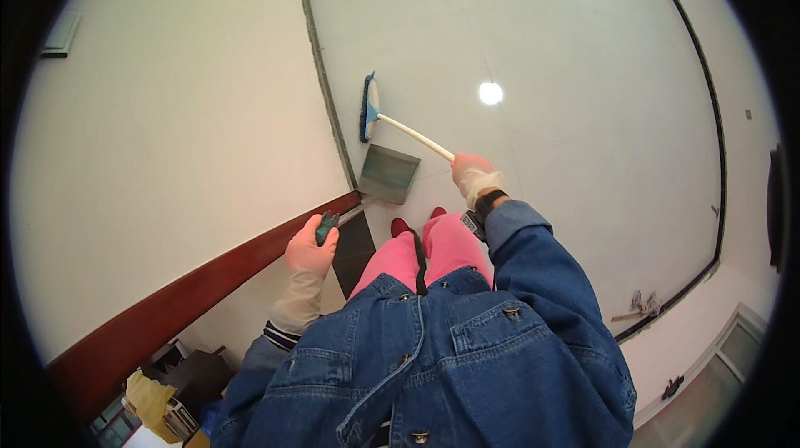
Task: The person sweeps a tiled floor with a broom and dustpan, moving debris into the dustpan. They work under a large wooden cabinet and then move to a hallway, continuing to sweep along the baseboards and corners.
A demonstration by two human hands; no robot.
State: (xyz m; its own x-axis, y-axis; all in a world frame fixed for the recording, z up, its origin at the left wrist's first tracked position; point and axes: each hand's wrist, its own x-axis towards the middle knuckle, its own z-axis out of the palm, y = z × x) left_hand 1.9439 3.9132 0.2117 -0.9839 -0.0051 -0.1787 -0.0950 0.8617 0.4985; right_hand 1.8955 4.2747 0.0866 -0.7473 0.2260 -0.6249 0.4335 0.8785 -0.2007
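Observation:
My right hand (473, 174), in a pink and translucent glove, grips the white pole of a floor brush (369, 108). The brush has a blue-bristled head that lies on the pale tiled floor near the wall's base. Beside it, a grey metal dustpan (389, 173) rests on the floor against the wall's corner. My left hand (312, 248), gloved alike, is closed round a dark green ridged grip (326, 227), which seems to be the upper end of the dustpan's handle. A pale shaft runs from there toward the pan.
A white wall with a dark red wooden trim (206, 282) stands at the left. Below it are books (180, 421) and a yellow cloth (149, 395). A small piece of debris (644, 305) lies by the right wall, near a framed glass door (728, 354).

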